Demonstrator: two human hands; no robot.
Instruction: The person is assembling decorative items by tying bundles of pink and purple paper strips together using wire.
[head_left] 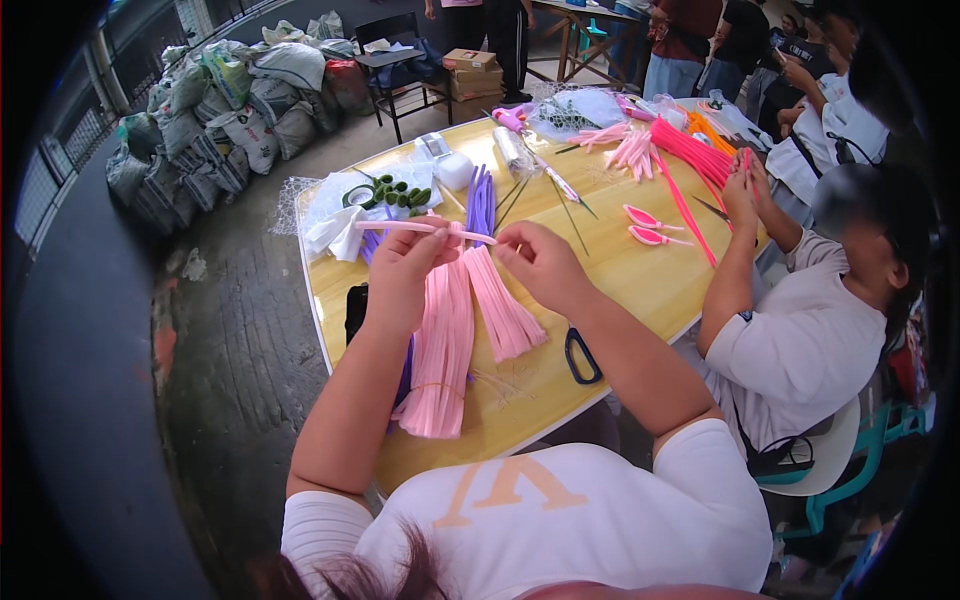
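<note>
the left hand [405,258] pinches a pink strip [385,226] over the far end of the long pink bundle [440,350], while the right hand [542,262] pinches the strip's tip. a light, steady grip above that bundle should best prevent creasing.

My pink strip [388,226] looked matt and fuzzy. The tabletop [615,285] I faced was glossy, smooth, wood-grained.

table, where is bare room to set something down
Bare: a patch between the right forearm and pink petal shapes; a smaller one between the short pink bundle and blue-handled scissors. Crowded: left side, with green pieces and purple strips; far end, with plastic and hot-pink strips.
</note>
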